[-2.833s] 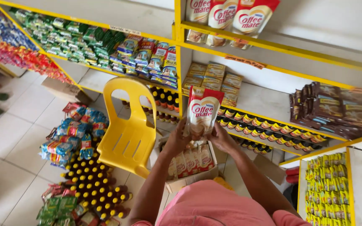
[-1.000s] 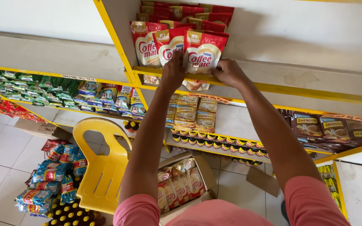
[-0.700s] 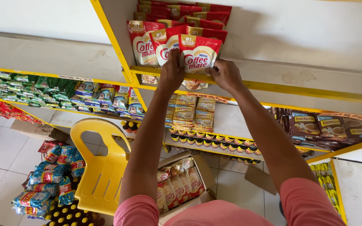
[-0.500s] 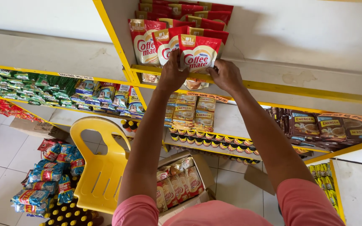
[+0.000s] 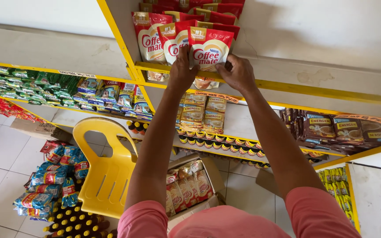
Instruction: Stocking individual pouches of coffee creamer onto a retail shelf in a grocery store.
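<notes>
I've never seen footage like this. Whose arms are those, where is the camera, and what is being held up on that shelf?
There is no machine here: the arms belong to a person in pink sleeves, and the single camera sits on that person's head, looking along the arms.

The left hand and the right hand together grip a red and white pouch by its lower edge, at the front of a row of like pouches on a yellow-edged upper shelf.

Lower shelves carry small sachets and brown packets. On the tiled floor below stand a yellow plastic chair, an open cardboard box with more pouches inside, a heap of blue packets and dark bottles.
</notes>
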